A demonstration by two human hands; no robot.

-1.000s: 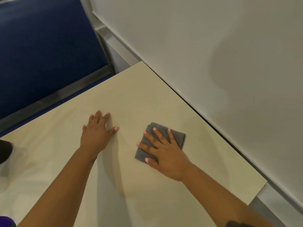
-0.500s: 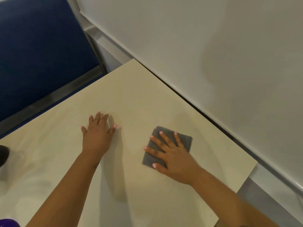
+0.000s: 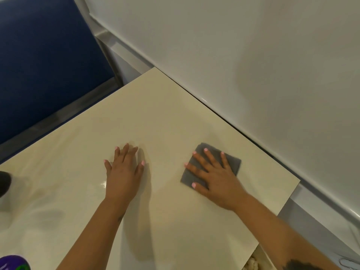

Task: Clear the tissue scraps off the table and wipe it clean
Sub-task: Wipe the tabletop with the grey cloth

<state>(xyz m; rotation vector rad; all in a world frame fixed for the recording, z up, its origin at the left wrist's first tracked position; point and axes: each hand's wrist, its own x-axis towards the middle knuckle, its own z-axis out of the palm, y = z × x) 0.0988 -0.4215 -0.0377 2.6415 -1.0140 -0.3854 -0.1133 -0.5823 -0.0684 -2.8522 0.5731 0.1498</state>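
The right hand (image 3: 214,178) lies flat on a folded grey cloth (image 3: 231,160), fingers straight and spread, pressing it onto the cream table (image 3: 165,121). The cloth sits on the right part of the tabletop, near the edge that runs along the white wall (image 3: 253,65); its far corner and right side show past the fingers, the rest is under the palm. The left hand (image 3: 124,172) rests flat on the bare tabletop, well apart from the cloth, fingers straight and close together, thumb out to the right, holding nothing. Both forearms reach in from the bottom of the view. The tabletop is glossy, with pale reflections on its left part. At the left edge a dark rounded object (image 3: 3,183) is cut off by the frame, and at the bottom left corner a purple object (image 3: 13,263) shows in part; what they are cannot be told. Beyond the table's far edge is a dark blue surface (image 3: 44,61) with a grey strip (image 3: 58,117) below it. Under the table's near right corner some pale crumpled material (image 3: 251,265) is visible.
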